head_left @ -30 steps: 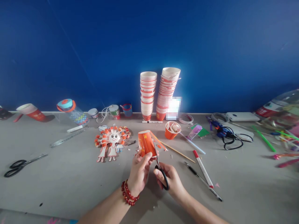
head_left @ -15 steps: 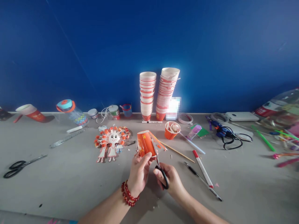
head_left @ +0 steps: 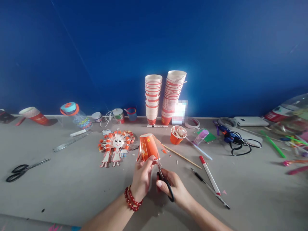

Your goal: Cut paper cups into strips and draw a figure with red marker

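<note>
Left fingers [head_left: 148, 162] pinch an orange cup [head_left: 149, 145] while right fingers [head_left: 164, 186] grip scissors [head_left: 160, 169] at its rim [head_left: 155, 162]

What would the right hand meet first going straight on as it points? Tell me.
The right hand, scissors leading, would likely meet the orange cup first, near its lower edge; depth is unclear.

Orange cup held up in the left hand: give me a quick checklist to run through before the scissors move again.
1. Left hand holding the orange cup: ok.
2. Right hand on the handles of the held scissors: ok.
3. Left thumb well clear of the blades: not ok, its tip is close.
4. Blades touching the cup's edge: cannot tell.
5. Scrap-filled cup upright: ok.
</note>
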Tool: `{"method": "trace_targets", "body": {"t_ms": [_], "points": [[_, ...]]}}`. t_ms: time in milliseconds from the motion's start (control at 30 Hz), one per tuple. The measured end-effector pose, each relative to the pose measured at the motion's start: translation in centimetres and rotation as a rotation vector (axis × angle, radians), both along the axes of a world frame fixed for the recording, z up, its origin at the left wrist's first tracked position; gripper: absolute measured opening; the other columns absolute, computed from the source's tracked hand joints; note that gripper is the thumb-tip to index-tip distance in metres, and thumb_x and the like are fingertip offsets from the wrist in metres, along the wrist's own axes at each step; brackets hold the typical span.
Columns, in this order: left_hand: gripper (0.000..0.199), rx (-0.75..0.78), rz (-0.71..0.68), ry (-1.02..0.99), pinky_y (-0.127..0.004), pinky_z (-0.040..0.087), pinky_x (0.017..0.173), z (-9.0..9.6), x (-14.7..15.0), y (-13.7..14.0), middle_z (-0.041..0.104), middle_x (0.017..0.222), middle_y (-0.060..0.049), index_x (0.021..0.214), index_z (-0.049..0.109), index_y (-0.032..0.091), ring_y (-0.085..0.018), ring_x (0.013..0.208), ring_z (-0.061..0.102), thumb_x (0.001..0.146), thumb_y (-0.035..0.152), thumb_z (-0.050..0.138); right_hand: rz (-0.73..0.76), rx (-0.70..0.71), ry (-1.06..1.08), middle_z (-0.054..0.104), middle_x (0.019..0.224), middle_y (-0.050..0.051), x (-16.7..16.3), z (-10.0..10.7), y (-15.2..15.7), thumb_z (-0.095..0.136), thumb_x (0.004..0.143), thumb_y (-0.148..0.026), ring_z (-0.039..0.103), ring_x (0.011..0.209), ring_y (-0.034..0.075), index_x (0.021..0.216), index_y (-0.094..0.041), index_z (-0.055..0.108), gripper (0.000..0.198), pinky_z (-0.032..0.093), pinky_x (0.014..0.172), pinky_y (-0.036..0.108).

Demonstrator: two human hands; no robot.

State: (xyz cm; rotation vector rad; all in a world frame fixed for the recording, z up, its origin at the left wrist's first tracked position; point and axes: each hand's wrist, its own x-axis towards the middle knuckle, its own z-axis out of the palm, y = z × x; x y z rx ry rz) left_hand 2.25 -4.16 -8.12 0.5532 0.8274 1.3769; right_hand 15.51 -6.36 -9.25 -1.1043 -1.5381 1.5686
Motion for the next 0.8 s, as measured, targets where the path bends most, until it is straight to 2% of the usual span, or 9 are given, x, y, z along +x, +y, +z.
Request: {"method": "trace_targets", "body": {"t_ms": [100, 300, 800], "points": [[0.022, -0.01, -0.025, 0.001, -0.027, 0.052, 0.065, 0.01, 0.13, -0.18, 0.07, 0.072, -0.002, 0.085, 0.063, 0.019, -0.016, 0.064, 0.066, 0.073, 0.03, 0.077, -0.01, 0.001, -0.03, 0.051, 0.057, -0.002, 0.07, -0.26, 0.04, 0.055, 0.072, -0.081, 0.042, 0.052, 0.011, 0.07, -0.017, 0.048, 0.064, 0.025, 0.048, 0.024], [0.036, -0.059, -0.059, 0.002, -0.025, 0.048, 0.055, -0.35, 0.38, -0.26, 0.071, 0.069, -0.001, 0.106, 0.061, 0.019, -0.015, 0.054, 0.064, 0.077, 0.035, 0.074, -0.009, -0.022, 0.011, 0.055, 0.053, 0.001, 0.07, -0.08, 0.02, 0.052, 0.072, -0.083, 0.044, 0.047, 0.011, 0.068, -0.018, 0.048, 0.065, 0.026, 0.046, 0.023], [0.023, -0.037, -0.036, -0.013, -0.023, 0.046, 0.051, -0.39, 0.4, -0.22, 0.071, 0.071, -0.001, 0.09, 0.062, 0.018, -0.013, 0.052, 0.062, 0.076, 0.031, 0.075, 0.007, -0.022, 0.019, 0.053, 0.056, 0.0, 0.18, 0.09, 0.25, 0.054, 0.074, -0.079, 0.045, 0.05, 0.012, 0.071, -0.017, 0.048, 0.063, 0.026, 0.049, 0.024]]}}
